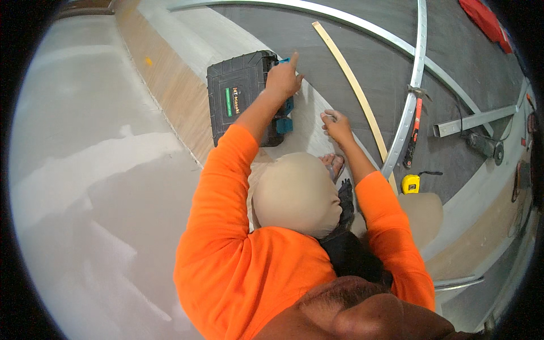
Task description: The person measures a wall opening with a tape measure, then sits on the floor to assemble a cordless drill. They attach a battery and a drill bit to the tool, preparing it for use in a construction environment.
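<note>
Near the left hand, its grip unclear, skin could be pinched if a latch on the case is snapped. Nothing is held by the loose right hand.

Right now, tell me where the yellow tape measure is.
In the head view, the yellow tape measure lies right of centre, just below the red-and-black hand tool and right of the lower end of the wooden strip.
</note>
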Tool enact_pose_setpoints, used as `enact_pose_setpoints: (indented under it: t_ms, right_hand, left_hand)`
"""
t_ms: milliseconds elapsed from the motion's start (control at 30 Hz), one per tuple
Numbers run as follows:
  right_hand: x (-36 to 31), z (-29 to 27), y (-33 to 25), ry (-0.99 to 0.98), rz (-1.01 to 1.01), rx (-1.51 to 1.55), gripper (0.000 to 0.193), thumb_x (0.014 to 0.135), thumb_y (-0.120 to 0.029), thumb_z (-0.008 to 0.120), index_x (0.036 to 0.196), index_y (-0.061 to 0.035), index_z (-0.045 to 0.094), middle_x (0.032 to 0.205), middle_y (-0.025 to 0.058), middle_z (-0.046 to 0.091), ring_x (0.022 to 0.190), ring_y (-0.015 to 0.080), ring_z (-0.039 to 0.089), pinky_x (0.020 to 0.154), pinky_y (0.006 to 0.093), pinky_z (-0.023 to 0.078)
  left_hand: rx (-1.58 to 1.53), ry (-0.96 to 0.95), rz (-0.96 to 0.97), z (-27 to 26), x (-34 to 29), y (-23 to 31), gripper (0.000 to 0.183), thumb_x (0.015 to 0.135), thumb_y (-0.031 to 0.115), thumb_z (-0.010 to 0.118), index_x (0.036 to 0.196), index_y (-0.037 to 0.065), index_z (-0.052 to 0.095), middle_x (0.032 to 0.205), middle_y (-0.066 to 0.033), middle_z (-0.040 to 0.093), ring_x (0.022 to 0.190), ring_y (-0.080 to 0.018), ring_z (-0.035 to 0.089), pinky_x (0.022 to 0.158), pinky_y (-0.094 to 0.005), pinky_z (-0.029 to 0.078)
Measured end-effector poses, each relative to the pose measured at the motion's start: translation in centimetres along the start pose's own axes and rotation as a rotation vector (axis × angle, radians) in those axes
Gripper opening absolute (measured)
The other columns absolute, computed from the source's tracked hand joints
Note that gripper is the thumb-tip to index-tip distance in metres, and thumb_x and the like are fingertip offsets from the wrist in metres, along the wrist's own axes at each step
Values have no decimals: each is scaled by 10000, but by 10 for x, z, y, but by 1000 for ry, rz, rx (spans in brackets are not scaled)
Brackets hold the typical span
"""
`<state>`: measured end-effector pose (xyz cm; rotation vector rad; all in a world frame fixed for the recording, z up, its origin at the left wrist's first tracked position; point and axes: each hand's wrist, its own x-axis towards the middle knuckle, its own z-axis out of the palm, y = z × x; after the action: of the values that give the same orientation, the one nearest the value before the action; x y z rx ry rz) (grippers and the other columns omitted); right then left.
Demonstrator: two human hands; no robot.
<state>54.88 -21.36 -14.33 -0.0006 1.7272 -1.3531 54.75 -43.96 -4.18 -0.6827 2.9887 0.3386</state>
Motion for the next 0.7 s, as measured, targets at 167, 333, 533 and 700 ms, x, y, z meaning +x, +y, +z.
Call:
enact_pose_setpoints:
  t_ms: [167, 333, 533, 700]
  right_hand:
    - [-3, 10, 2, 8, -247, -225, 456, 866, -326, 718, 1189, -13, 643, 922, 134, 714, 778, 217, 674, 705, 336, 532]
    - [-23, 75, -31, -156, -416, -314, 464, 801, -322, 765, 1154, -42, 657, 921, 158, 717, 826, 278, 696, 743, 379, 542]
    - [-27, 92, -50, -197, -354, -423, 482, 735, -238, 802, 1135, -21, 646, 896, 166, 711, 806, 301, 695, 761, 374, 549]
    - [-41, 112, -71, -117, -373, -648, 464, 746, -132, 671, 1166, 40, 574, 968, 281, 674, 911, 437, 666, 826, 507, 527]
  left_hand:
    - [-96, 187, 137, -1, -53, -30, 436, 823, 196, 696, 1238, 80, 629, 1240, -228, 617, 1142, -406, 586, 979, -468, 461]
    - [-93, 180, 128, -13, -120, -52, 504, 786, 185, 708, 1267, 74, 609, 1408, -207, 510, 1295, -431, 463, 1098, -503, 349]
    - [-77, -52, 223, -34, -167, -37, 810, 726, 238, 731, 1420, -19, 402, 1448, -212, 442, 1362, -427, 375, 1137, -550, 278]
    - [55, -124, 148, -31, -167, -25, 885, 712, 202, 745, 1467, 0, 329, 1504, -172, 363, 1408, -391, 309, 1148, -573, 246]
